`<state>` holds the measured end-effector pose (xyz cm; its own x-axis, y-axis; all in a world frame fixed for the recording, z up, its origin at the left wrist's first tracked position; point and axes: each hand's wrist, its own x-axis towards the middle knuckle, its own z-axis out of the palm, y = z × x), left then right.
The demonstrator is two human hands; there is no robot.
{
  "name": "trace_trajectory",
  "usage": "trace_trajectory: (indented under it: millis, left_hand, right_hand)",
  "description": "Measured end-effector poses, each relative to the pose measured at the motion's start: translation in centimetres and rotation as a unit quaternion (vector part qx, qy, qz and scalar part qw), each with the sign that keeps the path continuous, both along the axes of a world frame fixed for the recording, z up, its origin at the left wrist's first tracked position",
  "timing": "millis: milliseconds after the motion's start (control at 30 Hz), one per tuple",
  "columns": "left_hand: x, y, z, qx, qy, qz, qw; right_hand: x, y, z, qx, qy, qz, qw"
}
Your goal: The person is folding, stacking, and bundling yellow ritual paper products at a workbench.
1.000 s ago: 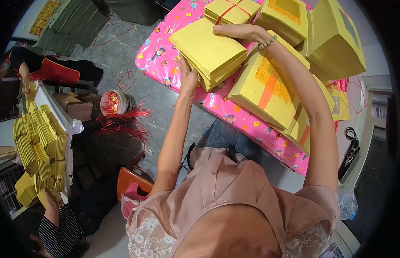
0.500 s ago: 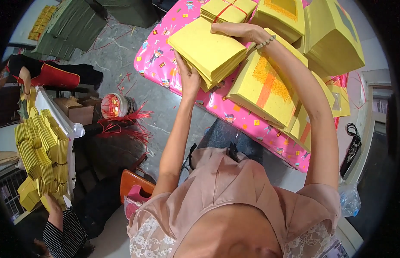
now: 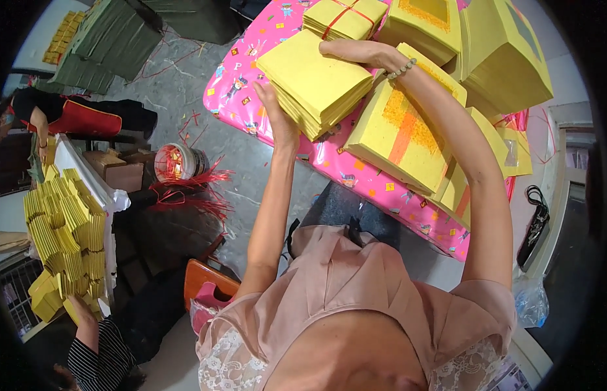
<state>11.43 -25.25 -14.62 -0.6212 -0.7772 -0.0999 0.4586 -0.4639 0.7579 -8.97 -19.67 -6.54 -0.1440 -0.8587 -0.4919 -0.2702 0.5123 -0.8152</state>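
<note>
A thick stack of yellow paper sheets or envelopes (image 3: 310, 75) lies on a pink patterned covering (image 3: 219, 91), its layered edges facing me. My left hand (image 3: 282, 124) rests against the stack's left edge, flat with a digit stretched out and apart from the paper. Around the far right edge of the stack curls my right hand (image 3: 355, 52); its thumb side lies on the top sheet and the other fingers are hidden. Just beyond sits a yellow bundle (image 3: 346, 23) tied with red string.
Taller yellow stacks (image 3: 408, 137) with orange markings stand at the right, under my right forearm. To the left, two people work at a table piled with yellow bundles (image 3: 65, 234). A bucket (image 3: 176, 161) and red strings (image 3: 199, 186) are on the floor, near an orange stool (image 3: 202, 283).
My left hand has loosened along the stack's left edge, a digit lifting away to the left. The stack has shifted very slightly. My right hand stays on it.
</note>
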Motion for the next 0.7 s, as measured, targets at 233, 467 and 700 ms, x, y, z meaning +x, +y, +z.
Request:
trace_trajectory:
  millis: [233, 467, 700]
  left_hand:
    - [-0.9, -0.8, -2.3, -0.129, -0.176, 0.005, 0.976]
    - [-1.4, 0.1, -1.8, -0.050, -0.107, -0.010, 0.993]
    - [-0.5, -0.2, -1.9, -0.015, 0.014, -0.036, 0.999]
  right_hand:
    - [1.3, 0.4, 1.8, 0.063, -0.128, -0.101, 0.985]
    - [0.8, 0.0, 0.4, 0.049, -0.234, -0.108, 0.965]
    - [1.5, -0.9, 0.2, 0.085, -0.204, -0.047, 0.974]
